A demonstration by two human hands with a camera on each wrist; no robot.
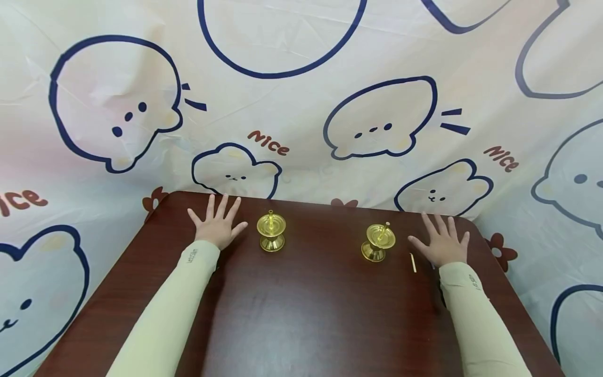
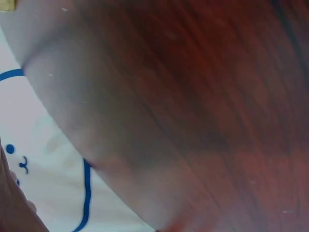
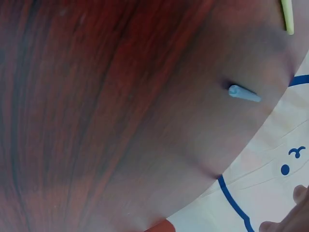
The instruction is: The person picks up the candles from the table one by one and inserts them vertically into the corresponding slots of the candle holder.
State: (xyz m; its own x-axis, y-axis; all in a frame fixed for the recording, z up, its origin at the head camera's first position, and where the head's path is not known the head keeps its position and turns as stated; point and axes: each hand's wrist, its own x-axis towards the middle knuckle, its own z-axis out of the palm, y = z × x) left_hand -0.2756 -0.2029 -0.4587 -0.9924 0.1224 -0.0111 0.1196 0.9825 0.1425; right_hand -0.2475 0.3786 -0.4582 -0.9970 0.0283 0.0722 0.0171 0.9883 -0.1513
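Observation:
My left hand is held out over the far left of the table with its fingers spread straight. It holds nothing. Just right of it stands a small brass oil lamp on a round foot. A second brass oil lamp stands upright to the left of my right hand, whose fingers are also spread and hold nothing. Between that lamp and the right hand lies a thin pale yellow stick. The right wrist view also shows a small blue-grey tapered piece on the table. Whether either palm touches the wood I cannot tell.
The dark reddish-brown table has rounded far corners. Behind it and along both sides hangs a white cloth printed with blue-outlined cartoon animals. At the top left corner of the left wrist view, a gold-coloured object is cut off.

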